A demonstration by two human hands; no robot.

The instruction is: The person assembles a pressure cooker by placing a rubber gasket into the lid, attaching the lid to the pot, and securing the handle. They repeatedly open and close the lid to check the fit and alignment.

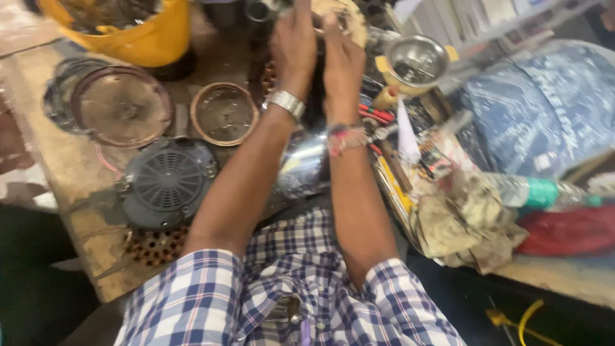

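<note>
I am looking down at both hands working close together at the far edge of the bench. My left hand (293, 46) is curling its fingers over a round, pale disc-like part (349, 16), and my right hand (341, 64) is pressing against the same part from beside it; the motion blur is keeping me from telling how tightly either hand is closing. The part is sitting just beyond the fingertips, partly cut off by the top of the view. I am judging it as stiff metal, fairly light, probably greasy, so the rim is the safer place to hold. Just right of the right fingers a small steel pot (416, 62) is standing. Well back toward my wrists a dark vented fan cover (168, 182) and a copper-rimmed ring (224, 113) are lying on the bench (57, 163).
</note>
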